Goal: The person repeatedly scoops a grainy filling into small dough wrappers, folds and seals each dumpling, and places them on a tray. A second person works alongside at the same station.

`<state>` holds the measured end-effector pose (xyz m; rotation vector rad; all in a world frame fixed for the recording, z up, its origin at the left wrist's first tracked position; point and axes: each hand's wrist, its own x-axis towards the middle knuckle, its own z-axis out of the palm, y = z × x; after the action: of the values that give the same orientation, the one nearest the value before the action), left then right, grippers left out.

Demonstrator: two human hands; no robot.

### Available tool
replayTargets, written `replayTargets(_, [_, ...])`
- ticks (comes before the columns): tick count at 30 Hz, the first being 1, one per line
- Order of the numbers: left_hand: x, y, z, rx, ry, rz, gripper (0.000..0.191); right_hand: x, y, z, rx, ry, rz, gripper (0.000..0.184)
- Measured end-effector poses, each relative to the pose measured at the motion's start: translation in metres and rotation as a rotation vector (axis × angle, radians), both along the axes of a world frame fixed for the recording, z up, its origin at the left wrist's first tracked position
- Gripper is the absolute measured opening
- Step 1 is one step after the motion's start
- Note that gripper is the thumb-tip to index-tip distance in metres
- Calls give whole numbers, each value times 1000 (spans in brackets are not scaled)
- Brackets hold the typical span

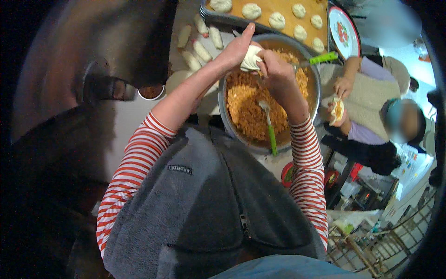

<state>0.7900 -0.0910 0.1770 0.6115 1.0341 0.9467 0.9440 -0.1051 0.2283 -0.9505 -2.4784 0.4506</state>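
Note:
Over a large metal basin of crumbly orange-brown filling, my two hands hold a piece of white dough gathered into folds. My left hand cups it from the left, thumb pointing up and away. My right hand pinches the dough's right edge with its fingertips. A spoon with a green handle rests in the filling near me. Another utensil with a green handle lies across the basin's far right rim. The underside of the dough is hidden.
Behind the basin stands a baking tray with several pleated buns. Several dough rolls lie at the left, above a small bowl of dark filling. A floral plate stands at the right, near a co-worker's hands holding filled dough.

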Motion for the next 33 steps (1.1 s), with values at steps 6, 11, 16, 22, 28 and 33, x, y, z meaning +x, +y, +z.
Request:
replayTargets(6, [-42,12,-37,62,-103,368,68,-38,127,-10,156,-49,-55,11])
replayTargets(11, [-93,-77,-105,230,629,368,39,-80,294,-39,295,-140,-103,15])
replayTargets(16, [-118,-149,-143,281,1107,310,34,-149,397,-84,271,-181,-202,16])
replayTargets(22, [-121,-170,-149,172,1114,273,40,-198,425,-119,233,-45,-209,16])
replayTargets(28, [-117,-164,-162,293,1399,29,41,-197,413,-126,87,-98,-281,58])
replayTargets(33, [-125,-160,-169,322,1389,65,32,-105,314,-89,-258,15,-91,75])
